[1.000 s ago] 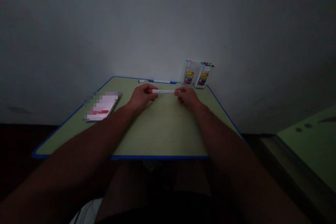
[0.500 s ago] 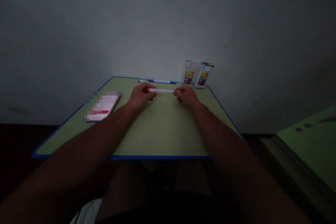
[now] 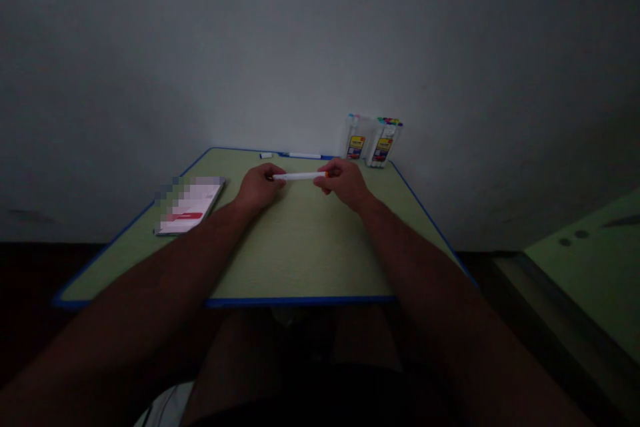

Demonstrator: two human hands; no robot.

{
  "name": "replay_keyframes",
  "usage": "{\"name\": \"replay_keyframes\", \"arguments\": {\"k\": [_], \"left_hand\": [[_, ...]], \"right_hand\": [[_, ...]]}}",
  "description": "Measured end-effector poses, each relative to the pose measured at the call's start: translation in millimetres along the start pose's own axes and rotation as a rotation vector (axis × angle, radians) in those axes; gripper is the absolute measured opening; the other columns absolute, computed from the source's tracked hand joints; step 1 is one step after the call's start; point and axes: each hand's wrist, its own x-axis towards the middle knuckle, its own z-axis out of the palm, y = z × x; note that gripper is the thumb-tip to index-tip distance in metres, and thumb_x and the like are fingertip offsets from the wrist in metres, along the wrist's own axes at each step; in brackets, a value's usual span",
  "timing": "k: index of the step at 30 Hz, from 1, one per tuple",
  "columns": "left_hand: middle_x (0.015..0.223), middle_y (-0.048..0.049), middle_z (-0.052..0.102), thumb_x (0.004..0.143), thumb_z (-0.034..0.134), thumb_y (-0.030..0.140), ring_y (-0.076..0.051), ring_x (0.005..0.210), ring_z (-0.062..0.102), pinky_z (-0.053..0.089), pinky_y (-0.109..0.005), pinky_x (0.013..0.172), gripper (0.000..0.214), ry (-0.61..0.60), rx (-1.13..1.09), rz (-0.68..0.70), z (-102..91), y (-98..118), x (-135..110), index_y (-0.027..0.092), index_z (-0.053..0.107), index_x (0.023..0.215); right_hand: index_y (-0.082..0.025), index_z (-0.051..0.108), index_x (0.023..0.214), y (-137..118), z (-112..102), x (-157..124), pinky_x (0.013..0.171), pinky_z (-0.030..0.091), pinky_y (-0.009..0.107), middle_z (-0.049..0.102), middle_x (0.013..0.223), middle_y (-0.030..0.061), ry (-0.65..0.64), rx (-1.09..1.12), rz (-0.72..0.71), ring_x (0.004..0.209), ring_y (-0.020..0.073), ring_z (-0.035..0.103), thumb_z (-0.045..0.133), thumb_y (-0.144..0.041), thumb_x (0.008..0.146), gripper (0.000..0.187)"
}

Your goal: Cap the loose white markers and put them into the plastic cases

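A white marker with an orange end is held level above the table, stretched between both of my hands. My left hand pinches its left end between thumb and fingers. At the orange end, on the right, my right hand has its fingers closed around the marker. Behind my hands, along the far edge, lies another white marker with a blue end. A short white piece with a dark end, like a cap, lies to the left of it.
Two clear cases of markers, one sparsely filled and one fuller, stand at the back right by the wall. A phone-like device with a lit, partly blurred screen lies on the left. The pale green table has a blue rim.
The marker in my hands has been turned end for end: its orange end was at my left hand and is now at my right. The view has shifted slightly.
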Motion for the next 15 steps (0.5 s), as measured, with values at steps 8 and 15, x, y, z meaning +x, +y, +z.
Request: {"name": "replay_keyframes", "arguments": {"k": [8,15], "left_hand": [[0.064,0.0018,0.061,0.065,0.074,0.019,-0.014,0.057,0.054,0.044,-0.027,0.056,0.018,0.007,-0.134,-0.049,1.9,0.3,0.9,0.020,0.070,0.083],[0.069,0.0008,0.062,0.061,0.078,0.020,-0.013,0.063,0.058,0.051,-0.028,0.062,0.027,-0.114,-0.439,-0.022,2.0,19.0,-9.6,0.018,0.068,0.086]], "right_hand": [[-0.018,0.062,0.079,8.4,-5.4,2.9,0.044,0.041,0.018,0.060,0.055,-0.0052,0.069,-0.135,0.074,0.045,0.0081,0.054,0.078,-0.022,0.070,0.019],[-0.017,0.073,0.086,17.3,-12.4,3.4,0.045,0.041,0.017,0.059,0.057,-0.0035,0.087,-0.335,0.153,0.046,0.0074,0.054,0.074,-0.021,0.080,0.008]]}}
